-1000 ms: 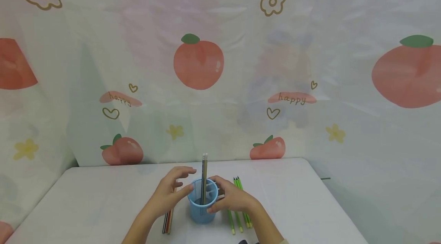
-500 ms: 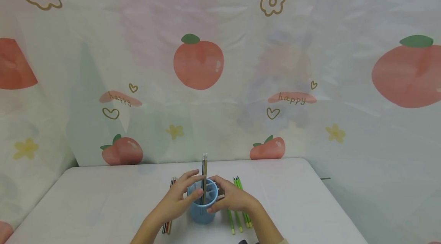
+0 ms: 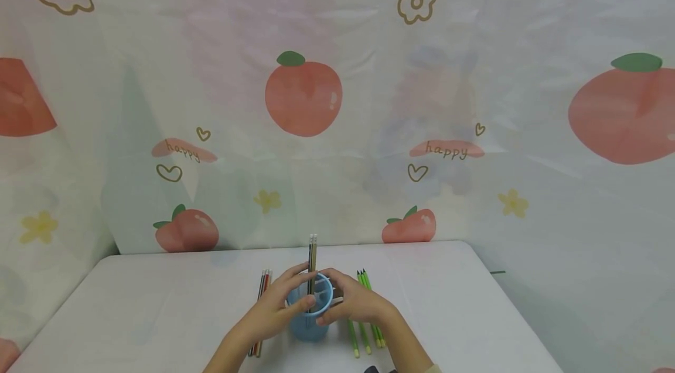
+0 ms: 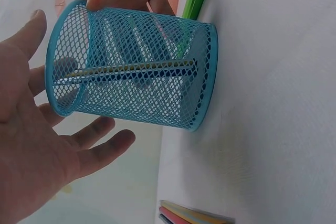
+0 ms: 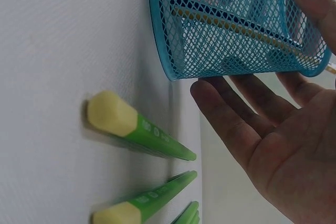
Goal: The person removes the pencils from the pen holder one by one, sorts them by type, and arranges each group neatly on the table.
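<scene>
A light blue mesh pencil cup [image 3: 310, 332] stands upright in the middle of the white table. Two pencils [image 3: 312, 253], one dark and one gold, rise from it with their white ends up. My right hand [image 3: 358, 300] grips the cup from the right, thumb on the near side by the rim and fingers round the far side. Over the left of the rim, my left hand [image 3: 274, 308] spreads its thumb and fingers beside the pencils. In the left wrist view that hand's fingers [image 4: 107, 150] look extended and spread; the pencils' upper ends are hidden there.
Several green pencils [image 3: 365, 341] lie right of the cup, yellow ends towards me. Left of it lie a few red, black and brownish pencils [image 3: 267, 278], partly behind my left hand. A dark object [image 3: 371, 369] shows at the bottom edge. A fruit-printed curtain [image 3: 337, 185] hangs behind the table.
My left hand has moved right, from beside the cup to over its rim by the two pencils. The right hand and the cup have stayed put.
</scene>
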Demonstrator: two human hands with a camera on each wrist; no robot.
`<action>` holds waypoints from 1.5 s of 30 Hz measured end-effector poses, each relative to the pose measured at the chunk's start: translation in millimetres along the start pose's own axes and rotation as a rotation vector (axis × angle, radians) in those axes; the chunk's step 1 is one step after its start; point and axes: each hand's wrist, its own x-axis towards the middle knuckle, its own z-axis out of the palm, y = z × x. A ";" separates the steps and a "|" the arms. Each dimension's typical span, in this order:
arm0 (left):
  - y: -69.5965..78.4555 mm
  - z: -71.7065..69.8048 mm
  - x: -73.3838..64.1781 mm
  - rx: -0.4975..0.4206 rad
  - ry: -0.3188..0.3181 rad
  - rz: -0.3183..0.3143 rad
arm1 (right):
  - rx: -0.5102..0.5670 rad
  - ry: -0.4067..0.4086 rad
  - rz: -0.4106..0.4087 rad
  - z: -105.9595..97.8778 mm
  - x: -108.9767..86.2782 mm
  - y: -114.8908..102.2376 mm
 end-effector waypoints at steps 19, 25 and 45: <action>-0.9 -2.9 -1.0 0.012 0.030 -0.014 | -0.016 0.018 0.022 1.2 -0.7 -1.9; 1.6 -5.8 -0.8 0.017 0.035 -0.023 | -0.016 0.024 0.023 1.5 -1.0 -1.1; 2.9 -7.2 0.6 -0.003 0.132 -0.052 | -0.013 0.023 0.002 1.8 0.9 0.5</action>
